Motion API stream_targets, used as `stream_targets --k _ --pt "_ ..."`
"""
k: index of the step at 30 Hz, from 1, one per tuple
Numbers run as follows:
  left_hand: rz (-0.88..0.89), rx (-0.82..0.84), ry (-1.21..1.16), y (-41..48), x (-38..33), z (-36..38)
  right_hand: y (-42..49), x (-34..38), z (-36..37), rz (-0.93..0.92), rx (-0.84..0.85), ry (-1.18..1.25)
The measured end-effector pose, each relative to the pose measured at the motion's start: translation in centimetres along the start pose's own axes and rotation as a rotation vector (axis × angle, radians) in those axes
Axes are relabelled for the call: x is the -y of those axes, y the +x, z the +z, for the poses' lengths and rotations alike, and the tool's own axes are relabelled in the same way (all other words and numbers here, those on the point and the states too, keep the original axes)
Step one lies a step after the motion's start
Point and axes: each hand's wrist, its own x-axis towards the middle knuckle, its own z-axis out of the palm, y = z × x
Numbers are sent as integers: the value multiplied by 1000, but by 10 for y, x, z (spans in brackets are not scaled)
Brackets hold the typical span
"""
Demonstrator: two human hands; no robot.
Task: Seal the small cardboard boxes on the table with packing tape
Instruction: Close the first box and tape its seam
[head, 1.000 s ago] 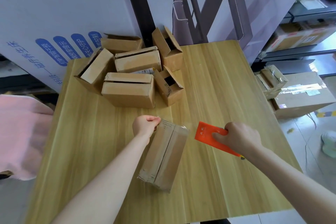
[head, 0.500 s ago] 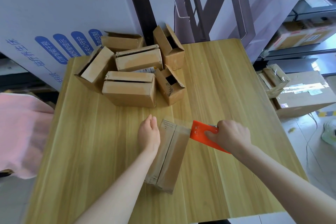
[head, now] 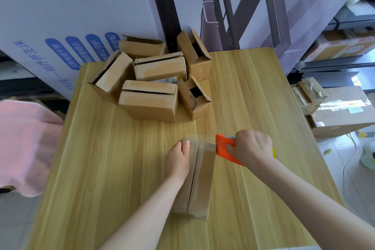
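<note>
A long, narrow cardboard box [head: 199, 180] lies lengthwise in the middle of the wooden table [head: 105, 168], its top flaps closed with a seam down the centre. My left hand [head: 178, 158] rests flat on the box's far left part, fingers straight and reaching its far edge. My right hand [head: 251, 148] grips an orange tape dispenser [head: 224, 148] whose front touches the box's far right corner. A strip of clear tape [head: 200, 136] runs from the dispenser across the far end of the box.
Several small open cardboard boxes [head: 150, 99] are piled at the far left of the table against a white printed panel [head: 60, 16]. Pink cloth [head: 22, 144] hangs at the left. Bigger taped cartons [head: 341, 109] sit on the floor and on shelves to the right.
The box has swung round to lie more lengthwise. My left hand opened from a pinch and went flat on the box. The dispenser moved left to the box's far right corner.
</note>
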Motion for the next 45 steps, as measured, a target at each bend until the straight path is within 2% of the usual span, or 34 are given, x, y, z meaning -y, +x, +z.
stream_targets --k 7,10,13,18,23,26,28,31,32,35,36,38,39,41,43,45 --pt "-50 -84 -77 -4 -10 7 16 7 3 8 -54 28" --pt "-105 -95 -63 -5 -11 11 17 14 25 41 -10 48" --pt "-141 -106 -65 -5 -12 12 14 9 47 110 40 141" --pt "-237 -212 -161 -8 -21 25 2 -23 44 256 -64 332" --pt "-437 -370 -574 -24 -43 43 -23 -26 16 341 -187 721" --pt "-492 -434 -768 -30 -51 45 -38 -18 17 400 -153 1068" --pt "-505 -399 -816 -30 -48 45 -43 -12 25 463 -102 1200" --pt "-434 -311 -619 -31 -38 32 -44 -9 31 518 -82 1298" --pt "-328 -319 -501 -30 -33 26 -43 -8 31 515 -73 1309" --pt "207 -384 -139 -25 -28 4 -42 -5 29 517 -53 1346" --pt "339 -356 -67 -20 -28 1 -41 -6 29 528 -57 1359" --pt "476 -232 14 -9 -37 -2 -41 -8 29 547 -64 1374" --pt "485 -140 59 -4 -44 -3 -41 -9 28 551 -65 1381" --pt "393 18 138 4 -54 -1 -41 -11 30 549 -69 1393" --pt "278 91 187 9 -59 1 -41 -13 31 540 -71 1398" --pt "247 134 245 10 -61 3 -40 -13 33 531 -68 1399"
